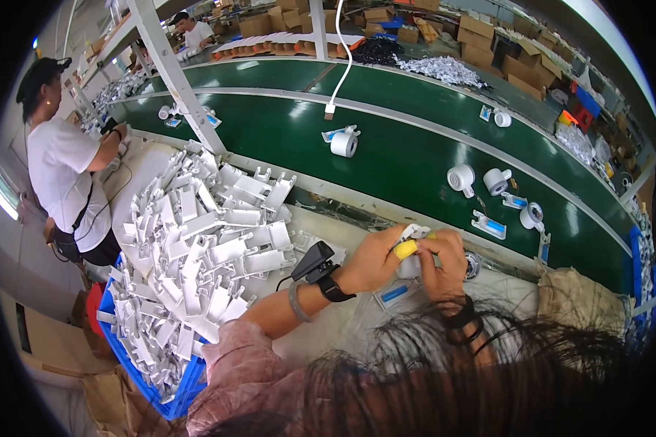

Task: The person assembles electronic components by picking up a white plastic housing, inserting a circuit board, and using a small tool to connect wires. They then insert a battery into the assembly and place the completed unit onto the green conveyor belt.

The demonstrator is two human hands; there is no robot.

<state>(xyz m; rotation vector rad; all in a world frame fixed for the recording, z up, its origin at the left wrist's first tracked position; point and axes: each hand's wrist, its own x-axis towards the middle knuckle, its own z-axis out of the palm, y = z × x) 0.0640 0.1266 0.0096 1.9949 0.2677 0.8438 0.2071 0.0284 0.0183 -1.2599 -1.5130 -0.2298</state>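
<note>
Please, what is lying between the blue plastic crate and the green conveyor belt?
In the head view, a heap of white plastic parts lies there, stretching from the crate toward the belt, then the pale rail along the belt's near edge.

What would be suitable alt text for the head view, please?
A person's left grip and right grip meet at a small white part, beside heaped white plastic pieces and a blue crate; beyond, a green conveyor carries round white units.
</note>
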